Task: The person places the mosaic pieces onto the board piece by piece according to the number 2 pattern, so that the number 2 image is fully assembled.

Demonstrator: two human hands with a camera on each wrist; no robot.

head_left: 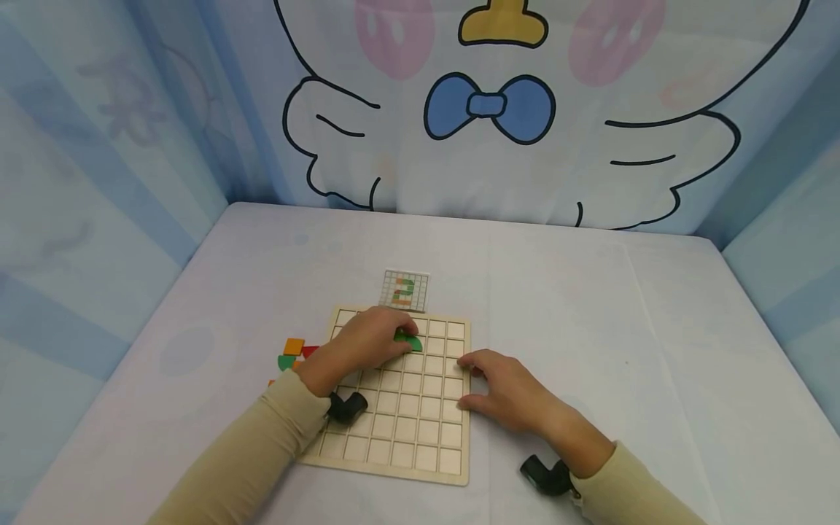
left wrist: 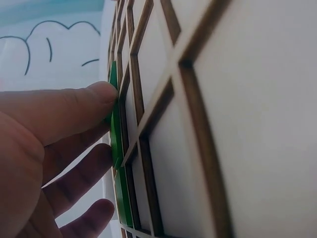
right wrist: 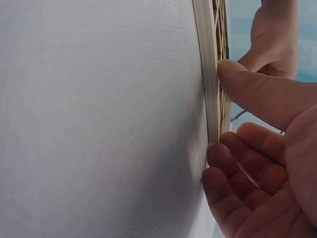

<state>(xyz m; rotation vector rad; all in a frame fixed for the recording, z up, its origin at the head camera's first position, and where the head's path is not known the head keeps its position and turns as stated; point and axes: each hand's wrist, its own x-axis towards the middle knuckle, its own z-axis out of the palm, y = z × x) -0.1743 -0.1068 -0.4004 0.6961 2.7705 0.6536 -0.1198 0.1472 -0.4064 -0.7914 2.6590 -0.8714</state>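
Note:
A wooden grid board (head_left: 411, 383) lies flat on the table. My left hand (head_left: 374, 337) is over its upper part and pinches a green tile (left wrist: 116, 131) between thumb and fingers, low against the grid. Just beside it, another green tile (left wrist: 123, 196) sits in the grid. In the head view the fingers partly cover the green pieces (head_left: 415, 342), so their full shape is hidden. At the board's right edge rests my right hand (head_left: 508, 390), its thumb (right wrist: 233, 67) and fingertips touching the rim, spread apart.
Behind the board lies a small pattern card (head_left: 404, 290) with a gridded orange, green and red figure. Loose tiles, among them an orange square (head_left: 294, 346) and a red piece (head_left: 310, 351), lie left of the board, partly hidden by the left arm. Printed curtains surround the table.

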